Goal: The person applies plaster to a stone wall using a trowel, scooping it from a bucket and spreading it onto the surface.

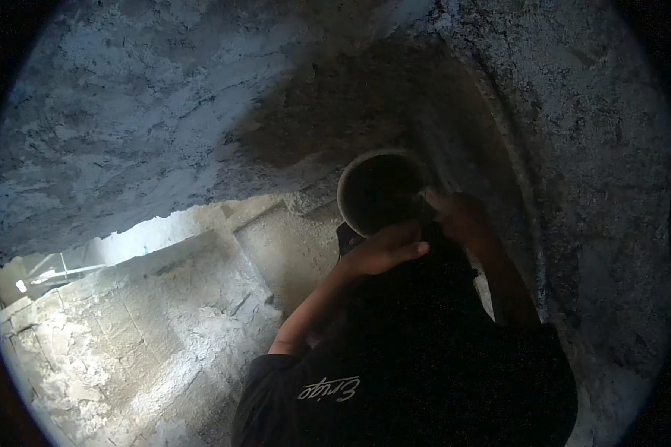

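Observation:
A round container (376, 186) with a pale rim and dark interior is just in front of my body, in shadow. My left hand (380, 253) is at its near side, fingers bent and together and thumb pointing right; what they grip is hidden. My right hand (451, 212) is at the container's right rim, slightly blurred, fingers closed around something too dark and small to make out. My dark T-shirt (402, 380), with light lettering, fills the lower middle.
Rough grey plastered surfaces rise ahead (127, 112) and on the right (596, 186), with a long curved strip (522, 171) along the right one. At left, a rough, dusty, brightly lit surface (127, 343) lies below a bright opening (134, 238) with pale bars beyond.

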`<state>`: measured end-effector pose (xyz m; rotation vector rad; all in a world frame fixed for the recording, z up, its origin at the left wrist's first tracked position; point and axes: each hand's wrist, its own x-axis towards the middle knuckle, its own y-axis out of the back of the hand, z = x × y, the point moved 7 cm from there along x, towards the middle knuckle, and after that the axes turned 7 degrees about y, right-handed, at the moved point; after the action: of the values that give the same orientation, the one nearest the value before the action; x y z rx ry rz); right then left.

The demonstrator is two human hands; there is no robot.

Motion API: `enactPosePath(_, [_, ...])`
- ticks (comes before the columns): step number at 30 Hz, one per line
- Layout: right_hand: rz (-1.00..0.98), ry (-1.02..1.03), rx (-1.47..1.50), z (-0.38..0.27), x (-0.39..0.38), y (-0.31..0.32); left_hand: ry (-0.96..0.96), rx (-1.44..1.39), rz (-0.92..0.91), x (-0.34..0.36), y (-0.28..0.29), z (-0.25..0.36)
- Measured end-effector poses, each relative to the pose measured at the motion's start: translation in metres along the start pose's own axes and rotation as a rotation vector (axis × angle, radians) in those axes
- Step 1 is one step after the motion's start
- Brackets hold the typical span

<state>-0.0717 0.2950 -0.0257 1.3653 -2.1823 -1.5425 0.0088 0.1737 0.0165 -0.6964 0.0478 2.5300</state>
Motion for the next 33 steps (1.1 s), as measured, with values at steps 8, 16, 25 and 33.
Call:
enactPosePath(8, [-0.262,-0.311,0.226,0.017,-0.008,-0.063,-0.029,0.007,-0.005,0.011,-0.002,0.002])
enactPosePath(16, [0.027,-0.181,0.263,0.017,-0.002,-0.025,0.096,0.183,-0.051,0.011,-0.005,0.006])
enactPosePath(25, [-0.095,0.082,0.273,0.012,-0.001,-0.060,0.031,0.270,-0.031,0.013,0.000,0.016])
enactPosePath(33, [0.169,-0.125,0.371,0.010,0.014,-0.042,0.092,0.375,-0.023,0.010,0.002,0.009])
